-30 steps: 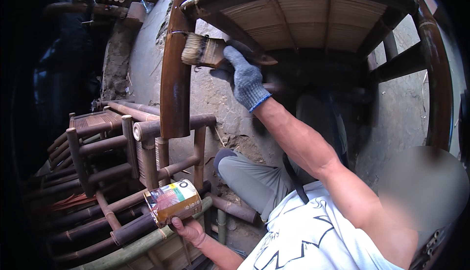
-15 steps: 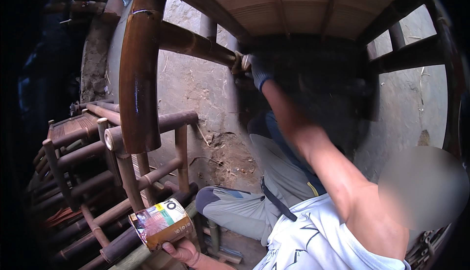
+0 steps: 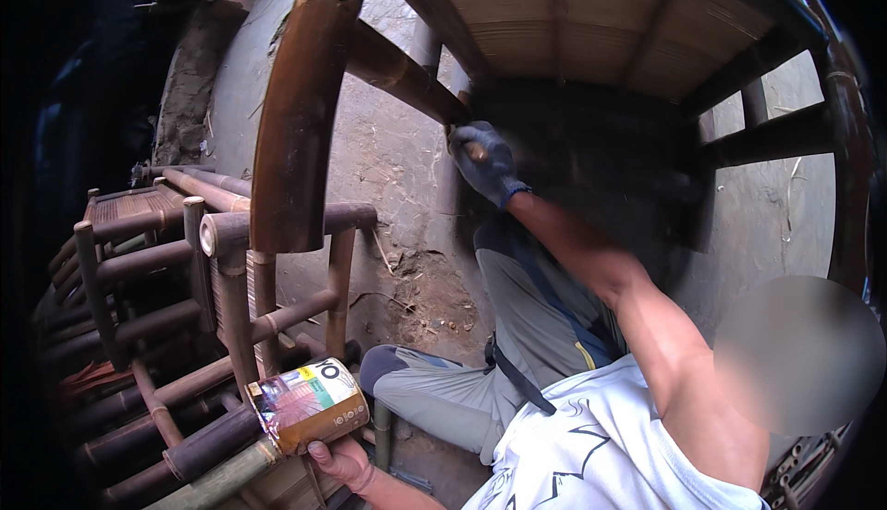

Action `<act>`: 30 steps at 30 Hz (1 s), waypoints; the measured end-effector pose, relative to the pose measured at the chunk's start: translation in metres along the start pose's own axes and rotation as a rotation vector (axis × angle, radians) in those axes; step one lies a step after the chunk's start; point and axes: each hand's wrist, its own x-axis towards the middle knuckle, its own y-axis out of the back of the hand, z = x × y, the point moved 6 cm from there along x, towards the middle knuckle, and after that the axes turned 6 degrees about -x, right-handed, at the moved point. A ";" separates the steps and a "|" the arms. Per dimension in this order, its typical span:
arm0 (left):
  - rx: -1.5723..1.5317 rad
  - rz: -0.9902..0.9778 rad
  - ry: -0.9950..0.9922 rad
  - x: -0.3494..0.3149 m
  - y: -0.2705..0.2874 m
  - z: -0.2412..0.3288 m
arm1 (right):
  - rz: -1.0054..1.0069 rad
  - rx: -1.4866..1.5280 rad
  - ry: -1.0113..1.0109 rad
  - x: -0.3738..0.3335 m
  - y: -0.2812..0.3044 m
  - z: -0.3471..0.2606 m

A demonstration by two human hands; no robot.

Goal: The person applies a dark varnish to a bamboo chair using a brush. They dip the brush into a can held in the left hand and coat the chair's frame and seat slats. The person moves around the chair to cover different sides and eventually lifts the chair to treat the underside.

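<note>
My left hand [image 3: 342, 463] grips a paint can [image 3: 312, 406] with a colourful label and brown stains, low at the left. Its bare thumb shows against the can's side; the other fingers are mostly hidden behind it. My right hand [image 3: 485, 161], in a grey glove with a blue cuff, is closed at the inner end of a dark bamboo rail [image 3: 407, 74]. A small brownish patch shows between its fingers, but I cannot make out what it is. The rail belongs to a large, dark brown bamboo piece with a thick, glossy post [image 3: 303, 122] and a slatted panel [image 3: 554, 20].
Several bamboo chair frames [image 3: 157, 256] crowd the left side, one rail end [image 3: 214, 233] close to the thick post. A pale bamboo pole [image 3: 217, 482] lies below the can. My bent knee [image 3: 393, 371] is beside the can. Debris lies on the rough floor [image 3: 388, 187].
My right hand has shifted slightly down along the rail's end and turned, its back now showing more. The can stays in my left hand. The whole view has shifted a little.
</note>
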 end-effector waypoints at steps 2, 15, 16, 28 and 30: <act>-0.025 -0.019 0.003 0.004 -0.009 -0.008 | -0.179 -0.158 0.214 0.006 0.005 -0.009; -0.041 -0.031 -0.033 0.014 -0.025 0.003 | -0.137 -0.461 1.177 0.065 0.123 -0.243; -0.049 -0.040 -0.038 0.016 -0.028 -0.001 | -0.133 -0.261 1.056 0.072 0.128 -0.228; -0.012 0.036 -0.042 0.031 -0.057 0.024 | 0.252 0.071 0.726 0.079 0.092 -0.117; -0.004 0.053 -0.048 0.032 -0.060 0.023 | 0.245 -0.139 0.731 0.077 0.089 -0.113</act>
